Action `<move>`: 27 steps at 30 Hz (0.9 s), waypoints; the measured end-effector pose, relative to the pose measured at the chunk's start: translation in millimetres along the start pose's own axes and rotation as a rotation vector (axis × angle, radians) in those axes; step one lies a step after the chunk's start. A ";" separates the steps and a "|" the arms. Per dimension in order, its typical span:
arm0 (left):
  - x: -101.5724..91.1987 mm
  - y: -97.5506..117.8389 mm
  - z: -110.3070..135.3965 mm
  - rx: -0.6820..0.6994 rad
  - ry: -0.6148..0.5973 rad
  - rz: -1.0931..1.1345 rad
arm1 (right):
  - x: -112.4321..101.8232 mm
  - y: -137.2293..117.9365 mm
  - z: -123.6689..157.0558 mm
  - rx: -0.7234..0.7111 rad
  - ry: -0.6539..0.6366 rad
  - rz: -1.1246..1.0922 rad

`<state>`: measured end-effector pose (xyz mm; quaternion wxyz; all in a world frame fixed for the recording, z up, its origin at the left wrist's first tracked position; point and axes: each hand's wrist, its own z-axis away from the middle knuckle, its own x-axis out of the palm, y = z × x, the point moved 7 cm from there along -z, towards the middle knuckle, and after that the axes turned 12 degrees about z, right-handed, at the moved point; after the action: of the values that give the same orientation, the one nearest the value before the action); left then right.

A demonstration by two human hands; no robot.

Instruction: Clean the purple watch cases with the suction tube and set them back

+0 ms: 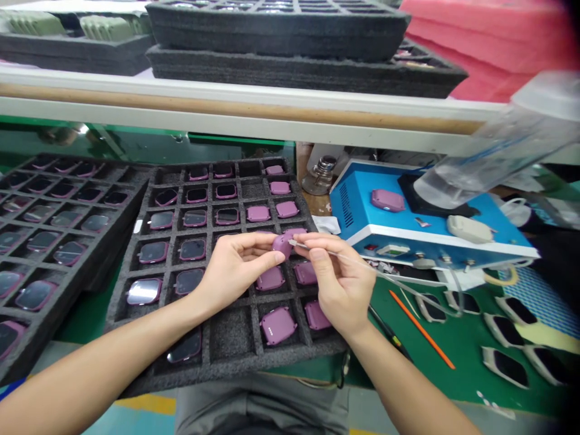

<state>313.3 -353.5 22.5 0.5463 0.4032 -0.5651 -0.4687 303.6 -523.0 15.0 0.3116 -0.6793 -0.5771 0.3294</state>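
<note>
While the left hand (235,269) is pinching a purple casing (283,244), the right hand (335,278) is working just beside it.
Its fingers are holding a metal-tipped tube (294,243) to the casing; most cells of the black foam tray (229,341) are holding other casings (278,325), a few none.

There's room to lift my hands straight up, as far as the white shelf rail (226,99) overhead. Right of my right hand (338,281), the blue equipment box (435,241) stands in the way, with the thin clear tube (399,281) stretching toward it. Below my left hand (235,266) and the purple case (283,244), the raised dividers of the foam tray (131,308) block low passes.
</note>
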 end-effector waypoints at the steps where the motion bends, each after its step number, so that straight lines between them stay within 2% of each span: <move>1: -0.6 0.3 -0.1 -0.008 0.015 0.005 | 0.2 0.1 -0.7 -0.004 -0.001 0.001; 13: -2.5 4.9 -2.3 -0.019 0.065 -0.037 | 1.2 -0.9 -8.0 -0.022 -0.010 -0.029; 27: -3.1 6.1 -1.8 -0.008 0.044 -0.069 | 2.7 1.1 -8.6 -0.008 -0.022 -0.053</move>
<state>315.7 -349.2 27.6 0.5437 0.4306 -0.5366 -0.4806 311.4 -520.8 18.9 0.3110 -0.6613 -0.5996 0.3262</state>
